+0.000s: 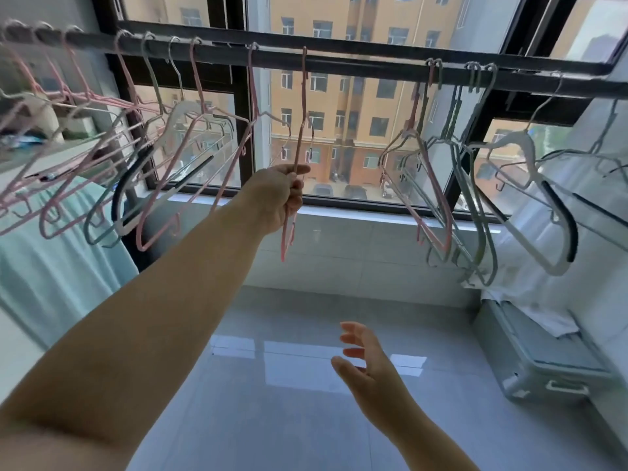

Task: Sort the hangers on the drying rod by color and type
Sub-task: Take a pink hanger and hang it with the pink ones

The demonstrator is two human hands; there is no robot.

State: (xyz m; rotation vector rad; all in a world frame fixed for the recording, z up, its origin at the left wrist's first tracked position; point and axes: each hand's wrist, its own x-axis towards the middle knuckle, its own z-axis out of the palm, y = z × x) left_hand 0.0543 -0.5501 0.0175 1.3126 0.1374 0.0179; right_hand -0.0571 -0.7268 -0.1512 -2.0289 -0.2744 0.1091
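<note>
A dark drying rod [339, 64] runs across the window from upper left to right. My left hand [278, 195] is raised and shut on a pink wire hanger [300, 130] seen edge-on, its hook at the rod's middle. Left of it hang several pink hangers [190, 185], mixed with a grey-green one [102, 212] and a white padded one [176, 120]. To the right hang a pink hanger [431, 205], several grey-green hangers [475, 215] and a white padded hanger [530, 185]. My right hand [367, 365] is low, open, holding nothing.
A green cloth [51, 266] hangs at the left below the hangers. A grey storage box [543, 365] with white fabric on it stands on the floor at the right. The tiled floor [289, 385] lies below, and the window sill [339, 209] runs behind the hangers.
</note>
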